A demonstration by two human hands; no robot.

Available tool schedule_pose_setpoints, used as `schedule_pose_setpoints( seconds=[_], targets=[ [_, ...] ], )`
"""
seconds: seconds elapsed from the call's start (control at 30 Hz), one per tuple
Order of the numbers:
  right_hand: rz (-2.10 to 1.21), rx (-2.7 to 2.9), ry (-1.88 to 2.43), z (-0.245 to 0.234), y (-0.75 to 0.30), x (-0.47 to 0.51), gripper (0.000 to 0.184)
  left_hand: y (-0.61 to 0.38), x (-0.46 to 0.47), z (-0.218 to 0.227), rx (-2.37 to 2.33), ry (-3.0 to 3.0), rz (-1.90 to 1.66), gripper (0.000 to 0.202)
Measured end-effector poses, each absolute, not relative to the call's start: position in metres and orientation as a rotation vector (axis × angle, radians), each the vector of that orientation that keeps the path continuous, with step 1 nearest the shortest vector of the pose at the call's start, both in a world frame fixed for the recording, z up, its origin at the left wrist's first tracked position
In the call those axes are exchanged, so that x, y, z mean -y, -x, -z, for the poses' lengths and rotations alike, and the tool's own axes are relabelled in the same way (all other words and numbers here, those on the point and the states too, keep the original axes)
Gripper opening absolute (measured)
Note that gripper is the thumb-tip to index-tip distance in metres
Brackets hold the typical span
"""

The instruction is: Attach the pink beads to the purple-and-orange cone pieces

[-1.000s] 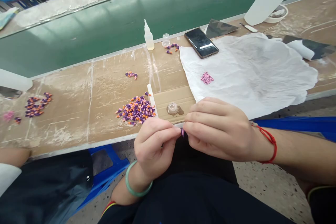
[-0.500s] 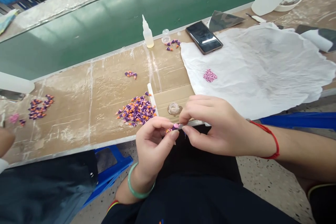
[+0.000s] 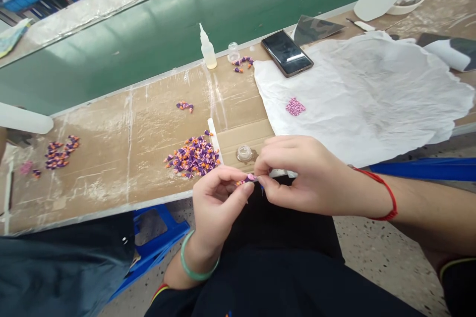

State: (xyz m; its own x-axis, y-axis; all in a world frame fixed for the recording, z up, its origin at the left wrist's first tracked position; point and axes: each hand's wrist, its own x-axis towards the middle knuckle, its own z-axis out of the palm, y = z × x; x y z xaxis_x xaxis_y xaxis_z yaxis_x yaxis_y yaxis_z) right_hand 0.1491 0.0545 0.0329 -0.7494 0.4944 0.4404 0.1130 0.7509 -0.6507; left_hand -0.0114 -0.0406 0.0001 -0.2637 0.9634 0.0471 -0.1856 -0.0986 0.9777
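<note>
My left hand (image 3: 217, 205), with a green bangle on its wrist, and my right hand (image 3: 308, 176), with a red string bracelet, meet above the front edge of the cardboard-covered bench (image 3: 122, 168). Their fingertips pinch a small purple, orange and pink clay piece (image 3: 247, 180); the fingers hide most of it. Just beyond my hands lie a heap of purple and orange cones (image 3: 192, 156) and a small clear cap (image 3: 244, 153). A white strip (image 3: 282, 173) runs under my right hand.
Crumpled white paper (image 3: 357, 89) holds a patch of pink beads (image 3: 295, 106). A dropper bottle (image 3: 207, 49), a small jar (image 3: 233, 52) and a phone (image 3: 286, 53) stand along the bench's far edge. A blue stool (image 3: 159, 233) sits below.
My fingers have moved from a thin purple piece to a larger purple, orange and pink piece, now held slightly higher. The view has tilted a little.
</note>
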Motion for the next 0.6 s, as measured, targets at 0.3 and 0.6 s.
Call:
schedule_pose_setpoints(
  seconds=[0.3, 0.6],
  targets=[
    [-0.873, 2.372, 0.406, -0.0301, -0.1486, -0.0568, 0.018, 0.0127, 0.0412, -0.0012, -1.249, -0.969, -1.510, 0.012],
    [-0.755, 2.395, 0.285, -0.0249, -0.1463, -0.0575, 0.017, 0.0174, 0.0394, -0.0041, -1.229, -0.959, -1.403, 0.039]
  ],
)
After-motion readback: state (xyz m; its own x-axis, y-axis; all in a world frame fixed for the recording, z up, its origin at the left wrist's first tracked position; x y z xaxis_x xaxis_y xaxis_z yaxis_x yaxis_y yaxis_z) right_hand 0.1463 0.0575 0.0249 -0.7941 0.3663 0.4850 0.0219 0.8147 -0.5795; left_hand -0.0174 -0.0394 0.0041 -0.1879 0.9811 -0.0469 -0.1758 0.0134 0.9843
